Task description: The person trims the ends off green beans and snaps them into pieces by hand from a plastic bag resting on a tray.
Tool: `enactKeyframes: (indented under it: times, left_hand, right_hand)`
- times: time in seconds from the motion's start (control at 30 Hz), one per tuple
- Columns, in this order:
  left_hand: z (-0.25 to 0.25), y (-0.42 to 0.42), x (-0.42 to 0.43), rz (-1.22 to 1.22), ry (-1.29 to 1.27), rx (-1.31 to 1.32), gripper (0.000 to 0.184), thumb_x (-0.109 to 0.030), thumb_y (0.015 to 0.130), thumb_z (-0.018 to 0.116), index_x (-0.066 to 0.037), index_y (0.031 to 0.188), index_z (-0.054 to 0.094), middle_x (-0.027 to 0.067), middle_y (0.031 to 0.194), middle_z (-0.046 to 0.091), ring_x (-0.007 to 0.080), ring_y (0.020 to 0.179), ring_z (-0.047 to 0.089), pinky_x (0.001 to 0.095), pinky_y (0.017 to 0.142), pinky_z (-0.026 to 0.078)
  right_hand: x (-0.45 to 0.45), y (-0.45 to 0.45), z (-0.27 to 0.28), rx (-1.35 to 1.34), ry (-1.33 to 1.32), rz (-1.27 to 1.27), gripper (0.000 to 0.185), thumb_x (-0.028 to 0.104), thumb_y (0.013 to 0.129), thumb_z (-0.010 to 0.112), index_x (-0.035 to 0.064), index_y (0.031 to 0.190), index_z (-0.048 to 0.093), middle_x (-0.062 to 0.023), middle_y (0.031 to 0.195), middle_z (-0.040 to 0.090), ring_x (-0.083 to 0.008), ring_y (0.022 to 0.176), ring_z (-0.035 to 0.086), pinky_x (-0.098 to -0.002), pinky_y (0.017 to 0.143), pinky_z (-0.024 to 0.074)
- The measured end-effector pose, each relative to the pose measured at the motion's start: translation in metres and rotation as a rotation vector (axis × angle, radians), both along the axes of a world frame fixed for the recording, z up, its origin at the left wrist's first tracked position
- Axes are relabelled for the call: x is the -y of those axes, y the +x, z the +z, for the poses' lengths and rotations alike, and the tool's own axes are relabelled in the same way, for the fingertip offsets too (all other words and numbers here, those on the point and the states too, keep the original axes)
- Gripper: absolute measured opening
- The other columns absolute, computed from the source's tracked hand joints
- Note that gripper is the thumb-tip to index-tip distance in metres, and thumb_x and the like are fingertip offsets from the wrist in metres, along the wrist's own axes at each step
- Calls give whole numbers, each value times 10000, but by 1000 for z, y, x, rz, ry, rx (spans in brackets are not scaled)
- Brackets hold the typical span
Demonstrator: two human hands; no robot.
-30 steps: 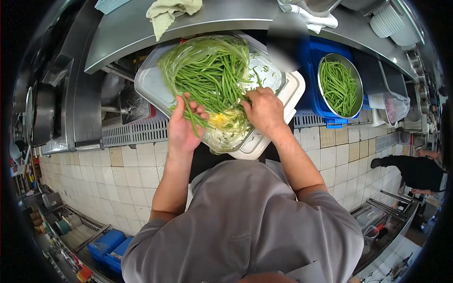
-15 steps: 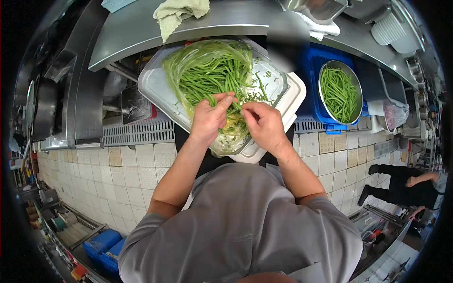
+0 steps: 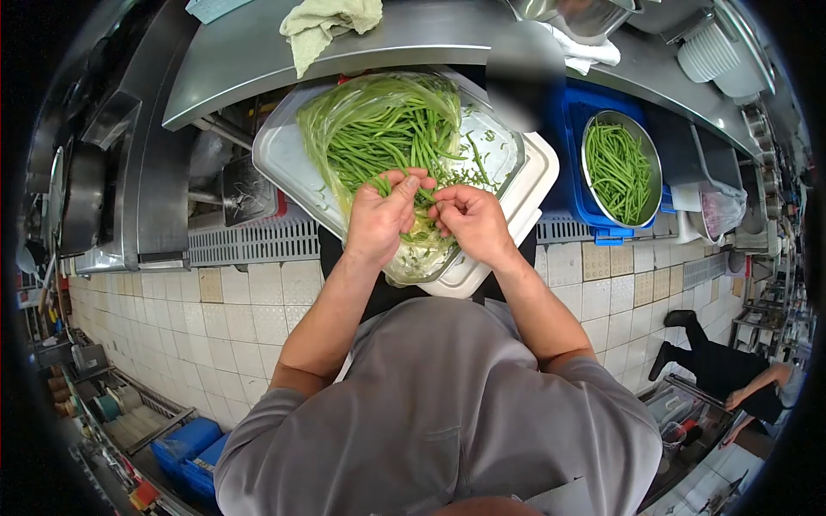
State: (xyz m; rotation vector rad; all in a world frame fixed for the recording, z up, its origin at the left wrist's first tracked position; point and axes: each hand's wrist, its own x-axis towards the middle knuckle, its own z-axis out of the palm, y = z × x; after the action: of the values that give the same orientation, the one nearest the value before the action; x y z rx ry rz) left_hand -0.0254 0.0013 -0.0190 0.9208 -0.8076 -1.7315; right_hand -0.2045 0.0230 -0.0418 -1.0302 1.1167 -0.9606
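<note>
held green beans (image 3: 382, 185), a few in number, lie across the fingers of the left hand (image 3: 379, 219), in front of the person's body. the left fingers are closed around them, the thumb pressed on top. the right hand (image 3: 475, 225) meets it from the other side: its thumb and fingertips are drawn together in a pinch on the ends of the same beans, the remaining fingers curled beneath. the two sets of fingertips are just beside each other. just beyond the left fingers is a heap of bagged beans (image 3: 379, 133) inside a clear plastic bag (image 3: 372, 89), whose open mouth faces the hands. just past the right fingertips, small green trimmings (image 3: 471, 177) lie scattered; more bits show below the fingers, in the near part of the bag. bag and trimmings rest in a shallow tray (image 3: 277, 142) under both hands, with a white tub (image 3: 544, 163) showing below it to the right of the right fingers. well to the right of the fingers, a steel bowl (image 3: 657, 176) holds further beans (image 3: 617, 168) and sits on a blue bin (image 3: 579, 146). farther beyond the fingers runs a steel counter (image 3: 422, 43) bearing a pale cloth (image 3: 331, 27). far right of the fingers is another person (image 3: 718, 361).
</note>
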Motion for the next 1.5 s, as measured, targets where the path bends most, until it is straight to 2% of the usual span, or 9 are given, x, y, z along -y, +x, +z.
enactKeyframes:
  times: [0.17, 0.27, 0.43, 0.53, 0.7, 0.83, 1.1, 1.3, 1.5]
  left_hand:
    - [-1, 6, 2, 1, 32, -61, 263, -166, 1062, 591, 37, 1228, 613, 89, 971, 686, 34, 517, 411, 201, 476, 365]
    - [5, 6, -1, -73, -1, 48, 287, -163, 1061, 591, 41, 1260, 623, 54, 899, 666, 29, 512, 410, 197, 468, 351]
    - [13, 5, -9, -172, 2, 134, 284, -147, 1055, 591, 27, 1268, 662, 10, 823, 649, 14, 501, 399, 190, 451, 321]
    - [5, 4, -11, -233, -9, 169, 251, -147, 1046, 602, 6, 1222, 695, -6, 811, 656, 9, 507, 405, 191, 448, 311]
    - [2, 5, -13, -192, -88, 302, 204, -152, 1027, 637, 19, 1093, 726, 17, 816, 699, 58, 619, 547, 229, 572, 450]
    - [-18, 12, -15, -227, -269, 513, 169, -120, 1014, 654, 35, 1012, 722, 43, 839, 717, 82, 708, 608, 242, 640, 501]
    - [-9, -4, -27, -34, -309, 551, 116, -78, 967, 691, 31, 944, 721, 74, 784, 728, 119, 730, 658, 293, 692, 529]
    - [-7, -1, -30, 217, -743, 885, 114, -80, 957, 695, 30, 961, 725, 120, 854, 749, 206, 789, 714, 331, 733, 558]
    - [-3, 19, -23, 342, -258, 545, 159, -140, 1042, 610, -5, 1001, 683, 82, 815, 709, 138, 633, 600, 267, 596, 480]
  right_hand:
    - [0, -3, -4, 124, 13, -11, 166, 22, 985, 578, -44, 1120, 646, -68, 889, 713, -102, 664, 619, -252, 620, 521]
    - [7, -13, -10, -317, -129, -55, 189, 47, 993, 605, -33, 1159, 645, -68, 897, 719, -101, 684, 621, -256, 642, 525]
    - [13, -15, 29, -185, -371, -192, 181, 50, 990, 623, -25, 1141, 689, -79, 944, 738, -115, 858, 650, -276, 775, 534]
    - [17, -16, 47, -253, -514, -125, 167, 24, 942, 647, -2, 1086, 728, -125, 972, 746, -212, 950, 692, -329, 861, 546]
    - [19, -19, 50, -685, -811, 127, 133, 66, 865, 694, 50, 987, 744, -127, 918, 727, -329, 876, 683, -390, 818, 568]
    - [0, -10, 47, -807, -853, 97, 102, 32, 822, 733, 43, 924, 732, -114, 839, 711, -315, 769, 679, -389, 718, 558]
    - [-10, 5, 27, -621, -664, -127, 35, 73, 823, 683, 41, 822, 696, -130, 760, 672, -326, 705, 662, -415, 657, 551]
    - [-3, 14, 30, -745, -806, -110, 87, 106, 826, 669, 40, 770, 660, -131, 710, 632, -336, 705, 657, -436, 647, 547]
    - [-13, 20, 31, -1013, -698, 168, 141, 174, 841, 725, 49, 797, 677, -126, 734, 650, -339, 735, 670, -455, 661, 553]
